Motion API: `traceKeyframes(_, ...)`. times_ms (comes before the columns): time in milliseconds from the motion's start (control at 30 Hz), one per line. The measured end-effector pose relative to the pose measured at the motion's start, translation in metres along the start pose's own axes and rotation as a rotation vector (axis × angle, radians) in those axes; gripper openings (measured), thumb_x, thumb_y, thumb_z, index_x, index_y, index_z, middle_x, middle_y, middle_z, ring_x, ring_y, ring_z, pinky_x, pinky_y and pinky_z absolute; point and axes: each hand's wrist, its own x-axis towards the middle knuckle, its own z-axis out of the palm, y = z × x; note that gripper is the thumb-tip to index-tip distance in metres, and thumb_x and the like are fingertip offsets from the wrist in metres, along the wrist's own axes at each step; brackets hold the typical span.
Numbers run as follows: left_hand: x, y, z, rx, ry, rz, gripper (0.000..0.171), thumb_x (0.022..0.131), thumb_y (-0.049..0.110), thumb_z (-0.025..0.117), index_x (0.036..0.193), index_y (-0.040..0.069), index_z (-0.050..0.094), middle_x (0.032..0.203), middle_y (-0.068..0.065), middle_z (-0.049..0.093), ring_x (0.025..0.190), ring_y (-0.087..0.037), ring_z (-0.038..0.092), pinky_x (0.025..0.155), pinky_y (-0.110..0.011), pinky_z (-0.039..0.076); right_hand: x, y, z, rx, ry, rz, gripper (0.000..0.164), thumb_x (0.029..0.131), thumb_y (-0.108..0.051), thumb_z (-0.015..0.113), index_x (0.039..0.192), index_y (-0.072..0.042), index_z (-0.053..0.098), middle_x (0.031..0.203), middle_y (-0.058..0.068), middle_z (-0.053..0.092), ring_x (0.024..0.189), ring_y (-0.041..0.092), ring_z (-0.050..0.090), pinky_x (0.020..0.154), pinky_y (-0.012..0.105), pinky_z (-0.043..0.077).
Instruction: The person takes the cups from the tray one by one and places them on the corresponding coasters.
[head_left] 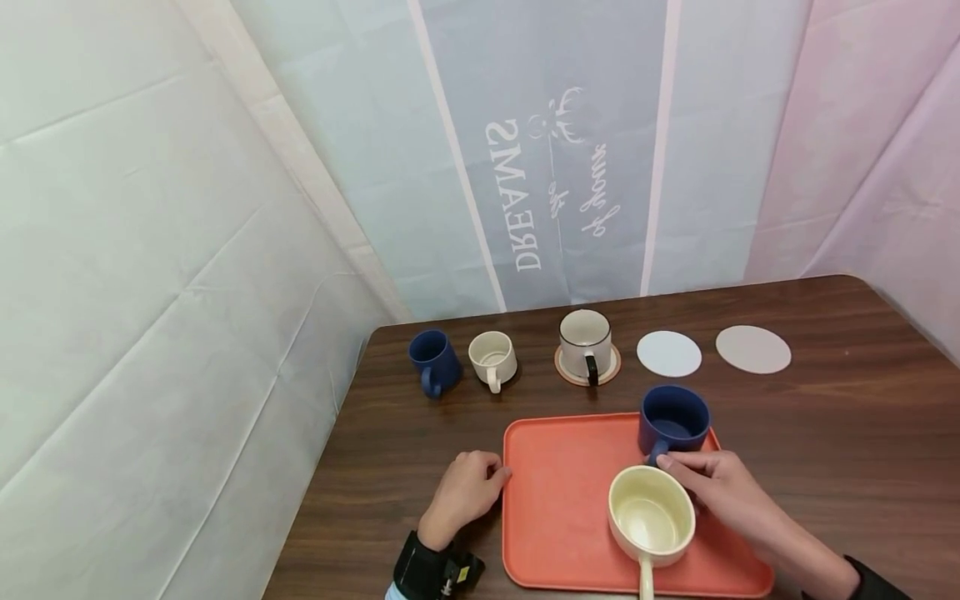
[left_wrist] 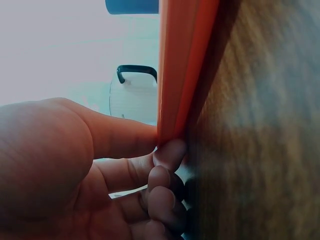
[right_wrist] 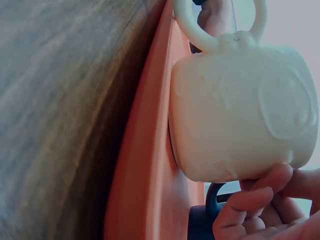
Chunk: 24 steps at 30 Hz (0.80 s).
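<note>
A coral-red tray (head_left: 558, 500) lies on the dark wood table. My left hand (head_left: 467, 490) pinches its left rim between thumb and fingers, as the left wrist view shows close up. A large dark blue mug (head_left: 675, 412) stands at the tray's back right corner, and my right hand (head_left: 716, 483) pinches its handle (head_left: 657, 452). In front of that mug, on the tray, sits a cream handled bowl (head_left: 651, 512), its handle towards me. In the right wrist view the cream bowl (right_wrist: 240, 115) looms large, close to the right hand's fingers (right_wrist: 250, 202).
Behind the tray stand a small blue mug (head_left: 437, 362), a small cream cup (head_left: 492, 357) and a white mug (head_left: 585, 343) with a black handle, on a round coaster (head_left: 613, 367). Further right lie a white disc (head_left: 669, 354) and a beige disc (head_left: 753, 349). Fabric curtains (head_left: 585, 167) border the table.
</note>
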Motion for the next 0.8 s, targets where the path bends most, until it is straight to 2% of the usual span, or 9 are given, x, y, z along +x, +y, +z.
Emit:
traceKeyframes(267,0.000,0.002,0.000,-0.003,0.007,0.010,0.036,0.105,0.020,0.067,0.069,0.020,0.061,0.056,0.010,0.044,0.049,-0.006,0.043,0.050,-0.023,0.033,-0.004,-0.002,0.001,0.019,0.063,0.000,0.034,0.108,-0.020,0.063,0.124,0.010,0.070,0.068,0.005,0.054,0.059,0.015,0.050,0.055,0.027,0.045)
traceKeyframes(633,0.000,0.001,-0.001,0.002,0.004,0.019,0.036,0.105,0.020,0.067,0.069,0.019,0.060,0.056,0.010,0.043,0.048,-0.006,0.042,0.050,-0.024,0.032,-0.013,-0.003,-0.006,0.003,0.077,0.042,0.034,0.110,-0.020,0.059,0.125,0.008,0.068,0.072,0.007,0.054,0.064,0.019,0.051,0.058,0.029,0.045)
traceKeyframes(800,-0.001,0.003,-0.002,0.000,0.004,0.013,0.036,0.105,0.020,0.067,0.069,0.019,0.060,0.057,0.010,0.044,0.049,-0.007,0.043,0.051,-0.024,0.033,-0.017,-0.004,-0.011,0.044,0.084,0.077,0.033,0.110,-0.021,0.058,0.123,0.008,0.067,0.072,0.009,0.057,0.065,0.021,0.053,0.057,0.030,0.045)
